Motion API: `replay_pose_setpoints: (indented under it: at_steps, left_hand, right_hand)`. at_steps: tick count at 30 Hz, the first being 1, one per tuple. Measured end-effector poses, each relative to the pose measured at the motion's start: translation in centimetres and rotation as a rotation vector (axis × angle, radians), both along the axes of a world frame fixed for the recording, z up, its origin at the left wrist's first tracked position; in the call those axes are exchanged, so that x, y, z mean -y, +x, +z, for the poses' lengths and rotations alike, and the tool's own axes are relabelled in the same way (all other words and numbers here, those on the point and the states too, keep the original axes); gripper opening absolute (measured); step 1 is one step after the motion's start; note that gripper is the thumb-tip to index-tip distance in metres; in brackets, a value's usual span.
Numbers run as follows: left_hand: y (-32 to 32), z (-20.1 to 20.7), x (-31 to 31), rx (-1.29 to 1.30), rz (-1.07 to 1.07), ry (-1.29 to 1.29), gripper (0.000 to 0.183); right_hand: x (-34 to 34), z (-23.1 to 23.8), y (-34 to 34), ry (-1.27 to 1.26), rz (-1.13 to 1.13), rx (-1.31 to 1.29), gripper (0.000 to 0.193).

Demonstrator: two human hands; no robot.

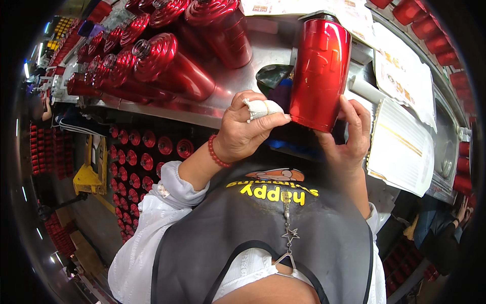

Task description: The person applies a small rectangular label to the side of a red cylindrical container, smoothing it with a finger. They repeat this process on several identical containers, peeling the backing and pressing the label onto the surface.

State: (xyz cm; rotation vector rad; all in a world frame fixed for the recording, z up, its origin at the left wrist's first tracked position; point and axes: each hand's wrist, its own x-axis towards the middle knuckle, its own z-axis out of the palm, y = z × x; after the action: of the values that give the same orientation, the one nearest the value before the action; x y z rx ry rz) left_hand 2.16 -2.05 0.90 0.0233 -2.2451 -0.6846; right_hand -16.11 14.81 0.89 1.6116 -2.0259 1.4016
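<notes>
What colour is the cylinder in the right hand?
Glossy red; the cylinder shows in the head view.

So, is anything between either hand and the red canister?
Nothing visible: the right hand touches the canister near its lower end; the left hand has its thumb at the lower edge, its white cloth leaving the thumb tip clear.
</notes>
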Motion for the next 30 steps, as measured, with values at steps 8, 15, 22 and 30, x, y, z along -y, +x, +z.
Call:
replay_pose_setpoints:
  at_steps: [8,15,22,30]
  left_hand:
    - [-1.6,-0.6,-0.6,-0.044,0.076,-0.055,0.034]
    - [-3.1,1.8,0.2,-0.143,-0.037,-0.352,0.026]
    - [-2.2,0.6,-0.5,-0.135,-0.038,-0.146,0.039]
    - [-2.8,1.4,-0.7,-0.143,-0.070,-0.168,0.041]
  right_hand:
    - [0.5,2.2,1.3,-0.004,-0.001,-0.088,0.075]
    - [-0.5,0.8,0.9,0.066,0.000,-0.053,0.064]
    - [-0.8,0.1,0.5,0.053,0.013,-0.054,0.062]
    - [-1.0,0.1,0.5,0.066,0.010,-0.019,0.061]
